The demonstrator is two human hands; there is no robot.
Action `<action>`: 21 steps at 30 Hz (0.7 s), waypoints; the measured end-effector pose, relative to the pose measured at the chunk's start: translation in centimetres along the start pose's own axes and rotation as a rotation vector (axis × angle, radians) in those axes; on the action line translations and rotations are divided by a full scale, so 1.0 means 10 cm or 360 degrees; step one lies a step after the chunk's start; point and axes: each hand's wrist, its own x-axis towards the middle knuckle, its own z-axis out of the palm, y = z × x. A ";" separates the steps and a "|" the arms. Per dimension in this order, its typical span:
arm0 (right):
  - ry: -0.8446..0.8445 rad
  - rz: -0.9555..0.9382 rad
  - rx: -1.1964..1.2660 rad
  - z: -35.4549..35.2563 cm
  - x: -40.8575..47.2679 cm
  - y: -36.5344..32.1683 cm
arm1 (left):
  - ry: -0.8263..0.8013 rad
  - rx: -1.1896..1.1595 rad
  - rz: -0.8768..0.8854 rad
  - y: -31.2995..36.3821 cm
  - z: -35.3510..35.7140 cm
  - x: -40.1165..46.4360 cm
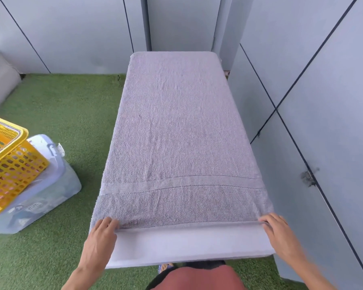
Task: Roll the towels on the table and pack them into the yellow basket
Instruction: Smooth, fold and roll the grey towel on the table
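A grey towel [180, 130] lies spread flat over a narrow white table [189, 248], covering it from the far end at twelve o'clock almost to the near edge, where a bare strip of tabletop shows at six o'clock. A woven band crosses the towel's width near its near end. The left hand [102, 233] sits at the towel's near left corner, about seven o'clock, fingers curled over the hem and pinching it, with the cloth bunched slightly under the fingertips. The right hand [276, 229] does the same at the near right corner, about five o'clock, gripping the hem, which runs taut and straight between the two hands. The yellow basket [11, 162] stands off the table at nine o'clock, tilted and resting on top of a clear lidded storage bin [48, 197] that sits on green artificial turf [71, 114]. Something grey shows inside the basket, though what it is cannot be told. Grey wall panels [323, 101] close the scene behind and along the right side, and a pale cushion-like shape [0, 78] lies at ten o'clock.
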 end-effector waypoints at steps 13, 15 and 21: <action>-0.0649 0.0233 0.0112 -0.44 0.42 0.05 | -0.0530 -0.0530 -0.0225 -0.32 -0.45 0.36; -0.0604 0.0321 0.0099 -0.43 0.44 0.04 | -0.0535 -0.0566 -0.0297 -0.36 -0.50 0.43; -0.0238 0.0352 -0.0214 -0.43 0.33 -0.13 | -0.0480 -0.0673 -0.0523 -0.48 -0.51 0.41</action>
